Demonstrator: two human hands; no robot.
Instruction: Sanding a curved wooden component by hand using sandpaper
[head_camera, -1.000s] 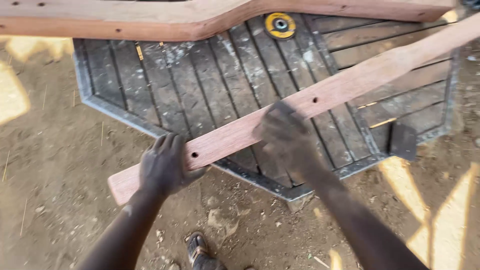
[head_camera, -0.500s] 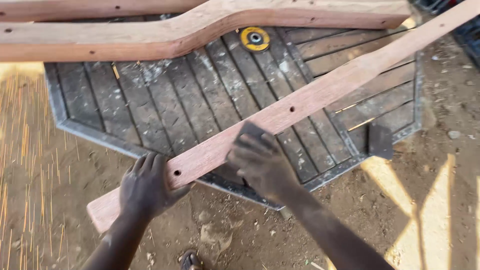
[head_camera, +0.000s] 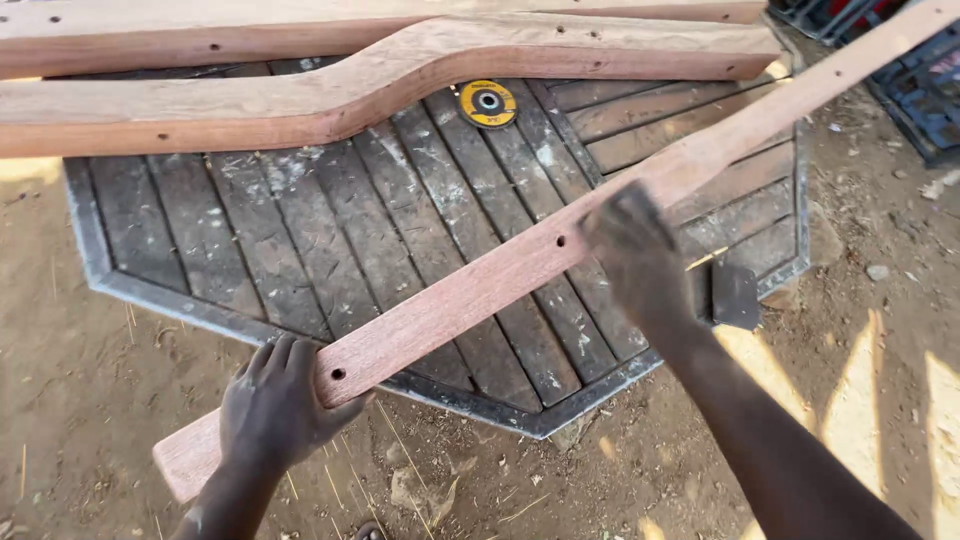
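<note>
We see R hand (head_camera: 632, 250) slid further up long wood strip (head_camera: 560, 245) vs 1 s ago, blurred, grip can't tell; L hand (head_camera: 280, 405) clamps near end; strip lies across grey slatted panel (head_camera: 300, 230), rubbing stroke likely ongoing

Smooth, matt reddish wood batten (head_camera: 520, 270) over a dusty, weathered slatted wooden tabletop (head_camera: 300, 230) rimmed in metal.
</note>
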